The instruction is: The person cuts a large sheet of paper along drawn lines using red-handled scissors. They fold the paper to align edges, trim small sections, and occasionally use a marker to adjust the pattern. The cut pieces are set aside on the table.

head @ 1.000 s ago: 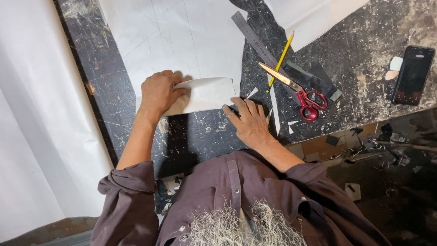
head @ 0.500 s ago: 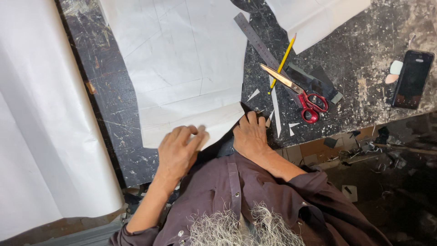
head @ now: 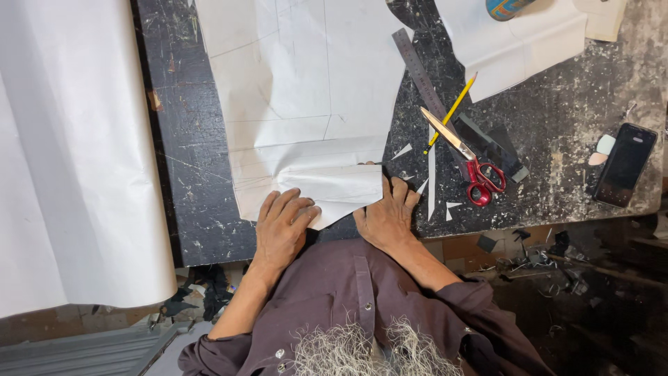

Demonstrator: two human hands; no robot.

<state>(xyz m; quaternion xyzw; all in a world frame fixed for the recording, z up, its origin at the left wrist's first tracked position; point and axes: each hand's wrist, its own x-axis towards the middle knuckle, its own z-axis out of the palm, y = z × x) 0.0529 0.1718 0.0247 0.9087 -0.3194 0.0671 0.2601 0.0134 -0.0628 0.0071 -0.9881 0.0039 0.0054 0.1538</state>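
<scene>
Paper (head: 306,104) is being pressed flat at the tabletop's (head: 557,139) near edge by left hand (head: 282,223) and right hand (head: 386,216), fingers spread, gripping nothing, best smoothed evenly.

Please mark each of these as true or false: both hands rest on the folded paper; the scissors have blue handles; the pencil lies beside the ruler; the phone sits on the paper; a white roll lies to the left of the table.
1. Both hands rest on the folded paper. True: left hand, right hand.
2. The scissors have blue handles. False: red.
3. The pencil lies beside the ruler. True.
4. The phone sits on the paper. False: on the bare table.
5. A white roll lies to the left of the table. True.
</scene>
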